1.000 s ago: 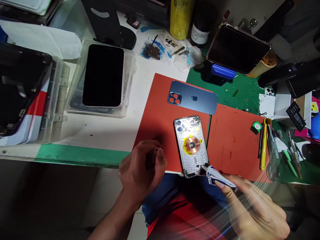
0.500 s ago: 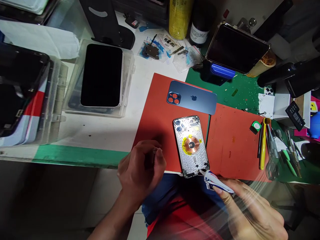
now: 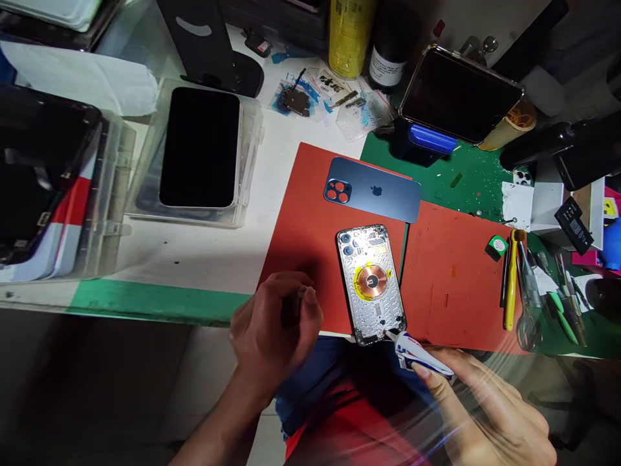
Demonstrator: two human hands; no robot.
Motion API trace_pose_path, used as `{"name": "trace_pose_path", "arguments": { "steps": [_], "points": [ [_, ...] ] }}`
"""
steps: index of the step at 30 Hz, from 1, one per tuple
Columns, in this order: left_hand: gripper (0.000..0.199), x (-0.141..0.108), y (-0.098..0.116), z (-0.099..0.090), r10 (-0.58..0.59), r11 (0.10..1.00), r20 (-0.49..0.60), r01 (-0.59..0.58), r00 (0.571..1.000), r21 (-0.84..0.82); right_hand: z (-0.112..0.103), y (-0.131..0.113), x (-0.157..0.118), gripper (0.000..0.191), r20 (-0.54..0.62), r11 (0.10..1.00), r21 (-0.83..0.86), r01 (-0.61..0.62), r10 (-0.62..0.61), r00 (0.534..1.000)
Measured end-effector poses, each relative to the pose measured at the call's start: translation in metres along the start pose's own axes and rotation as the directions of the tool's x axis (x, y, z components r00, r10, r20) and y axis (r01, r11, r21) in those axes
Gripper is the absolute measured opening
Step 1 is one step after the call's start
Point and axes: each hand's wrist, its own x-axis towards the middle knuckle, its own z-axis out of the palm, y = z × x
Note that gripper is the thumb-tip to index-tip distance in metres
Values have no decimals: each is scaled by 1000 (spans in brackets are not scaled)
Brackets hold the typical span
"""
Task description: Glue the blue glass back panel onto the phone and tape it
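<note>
An opened phone body (image 3: 376,314) lies on the red mat (image 3: 286,239), its copper coil facing up. My right hand (image 3: 480,401) pinches a white and blue tube (image 3: 420,356), whose narrow nozzle meets the lower edge of the phone body. Left of the phone, my left hand (image 3: 276,323) is curled with thumb and forefinger together around something small, which I cannot make out. A blue back cover (image 3: 383,194) with camera holes rests above the phone body.
A black-screened phone (image 3: 200,149) lies on a clear plastic box at the left. Tools, including a yellow brush (image 3: 511,291), lie at the right. A yellow can (image 3: 349,39) and a propped phone (image 3: 458,94) stand at the back.
The tube and its nozzle have shifted very slightly left along the lower edge of the phone body, with my right hand. My left hand has hardly moved.
</note>
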Motion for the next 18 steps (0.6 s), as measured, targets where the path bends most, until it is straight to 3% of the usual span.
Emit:
{"name": "trace_pose_path", "arguments": {
  "steps": [5,12,18],
  "points": [
    [8,0,1,-1,7,1000,-4,-7,1000,1,1,0,0,17,17,999,4,53,-53,998],
    [7,0,-1,0,14,1000,5,-14,1000,18,-5,6,-3,14,-46,998,27,-49,51,998],
    [6,-1,-1,-1,31,999,-2,-31,1000,8,-16,24,4,18,71,989,93,-114,107,992]
  ]
}}
